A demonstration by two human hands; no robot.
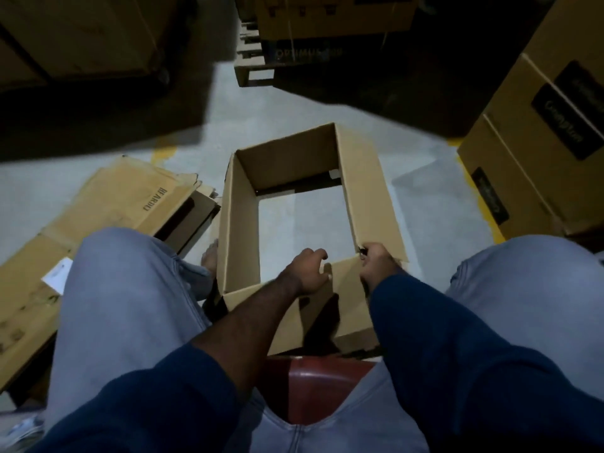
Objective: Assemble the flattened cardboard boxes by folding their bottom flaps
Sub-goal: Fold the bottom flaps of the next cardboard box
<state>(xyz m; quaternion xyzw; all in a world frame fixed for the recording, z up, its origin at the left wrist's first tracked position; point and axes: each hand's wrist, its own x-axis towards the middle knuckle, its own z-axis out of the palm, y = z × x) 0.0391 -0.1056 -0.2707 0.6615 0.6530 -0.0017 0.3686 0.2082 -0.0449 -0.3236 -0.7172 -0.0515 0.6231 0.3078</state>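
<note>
A person seated on a stool (322,384) squares up an opened box (367,178) standing on the floor (294,103). The left hand (310,271) curls over its near edge. The right hand (376,264), just beside that grip, clamps the corner, likely steadying the walls before the still-open bottom is folded. Flattened boxes (114,197) wait left of the grip.

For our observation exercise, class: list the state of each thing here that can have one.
Cardboard box: squared up, floor visible through it.
Flattened boxes: lying flat on floor.
Stacked cartons: closed.
Left hand: grips box's near edge.
Right hand: grips near right corner.
</note>
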